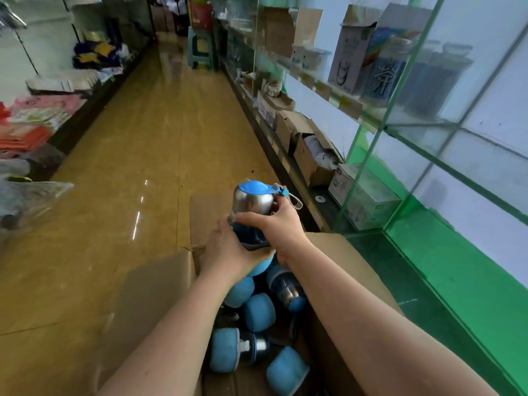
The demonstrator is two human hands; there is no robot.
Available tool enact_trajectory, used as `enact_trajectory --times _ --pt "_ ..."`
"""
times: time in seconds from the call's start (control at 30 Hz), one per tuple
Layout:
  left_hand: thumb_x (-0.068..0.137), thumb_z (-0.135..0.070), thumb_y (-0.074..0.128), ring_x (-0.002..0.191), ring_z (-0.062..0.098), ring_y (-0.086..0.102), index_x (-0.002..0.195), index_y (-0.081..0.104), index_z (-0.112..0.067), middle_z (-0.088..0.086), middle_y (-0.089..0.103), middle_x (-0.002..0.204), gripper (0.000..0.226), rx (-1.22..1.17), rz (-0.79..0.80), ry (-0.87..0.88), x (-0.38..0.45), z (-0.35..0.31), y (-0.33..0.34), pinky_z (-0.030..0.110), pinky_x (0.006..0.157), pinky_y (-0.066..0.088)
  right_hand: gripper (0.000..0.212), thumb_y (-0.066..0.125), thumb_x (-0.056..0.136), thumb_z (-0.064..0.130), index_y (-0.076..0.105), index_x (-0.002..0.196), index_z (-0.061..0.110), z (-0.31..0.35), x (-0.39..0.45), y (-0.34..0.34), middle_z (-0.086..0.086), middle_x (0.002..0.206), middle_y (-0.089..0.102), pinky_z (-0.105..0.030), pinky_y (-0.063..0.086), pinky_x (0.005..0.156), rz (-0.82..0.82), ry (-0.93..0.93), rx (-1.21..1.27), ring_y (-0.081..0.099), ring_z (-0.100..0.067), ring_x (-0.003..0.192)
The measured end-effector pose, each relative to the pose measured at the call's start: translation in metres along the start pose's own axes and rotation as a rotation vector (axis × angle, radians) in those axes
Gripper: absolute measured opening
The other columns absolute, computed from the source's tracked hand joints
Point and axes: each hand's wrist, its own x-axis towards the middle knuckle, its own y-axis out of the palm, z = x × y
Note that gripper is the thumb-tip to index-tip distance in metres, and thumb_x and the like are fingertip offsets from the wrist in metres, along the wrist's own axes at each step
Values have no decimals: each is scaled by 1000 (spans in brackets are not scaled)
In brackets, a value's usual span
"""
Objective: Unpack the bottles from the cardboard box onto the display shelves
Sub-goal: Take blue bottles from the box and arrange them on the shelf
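Observation:
I hold a steel bottle [253, 200] with a blue lid and a grey strap above the open cardboard box [160, 284]. My right hand [274, 227] grips its middle from the right. My left hand [228, 254] grips its lower, dark-sleeved part from the left. Several more bottles with blue covers [258, 312] lie jumbled inside the box below my arms. The glass display shelves [368, 121] with green edges run along the right wall.
The shelves hold cartons [350, 47], jars and opened cardboard boxes [303, 144]. A white boxed item [363, 195] sits on the lowest shelf near the held bottle. Folded textiles [34, 121] fill the left-hand racks. A green stool [200, 47] stands far down the tiled aisle.

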Motion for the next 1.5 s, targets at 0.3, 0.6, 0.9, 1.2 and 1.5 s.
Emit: enact_trajectory --times 0.3,0.6,0.9,1.2,1.5 --pt "49 -49 82 105 15 62 122 43 -24 -7 61 113 87 26 -62 76 -3 -185 -112 41 85 54 52 84 65 17 50 104 24 198 2 -14 12 95 60 -27 49 81 34 -85 11 59 -10 91" --pt "33 -59 72 97 10 64 118 48 -33 -14 65 105 92 -59 -74 155 -14 -377 -238 43 83 55 54 85 63 20 53 108 23 434 -33 -28 1 110 64 -38 51 92 -13 -170 -16 61 -19 102" --pt "34 -64 76 105 17 62 123 45 -26 -7 63 113 102 -12 -50 283 -59 -561 -346 42 87 53 51 84 63 22 56 106 18 636 -87 -59 -2 105 65 -42 52 92 -100 -258 -43 62 -21 99" --pt "64 -53 79 123 24 51 139 28 -16 2 50 137 97 100 45 483 -117 -671 -397 38 95 46 53 83 66 27 60 112 13 743 -157 -99 -3 104 66 -34 50 82 -245 -349 -114 61 -21 96" --pt "56 -54 84 118 22 52 134 41 -17 -2 53 130 96 81 179 627 -128 -748 -351 32 89 46 48 84 66 24 62 106 10 779 -191 -175 -6 98 67 -31 47 75 -452 -364 -137 61 -22 91"
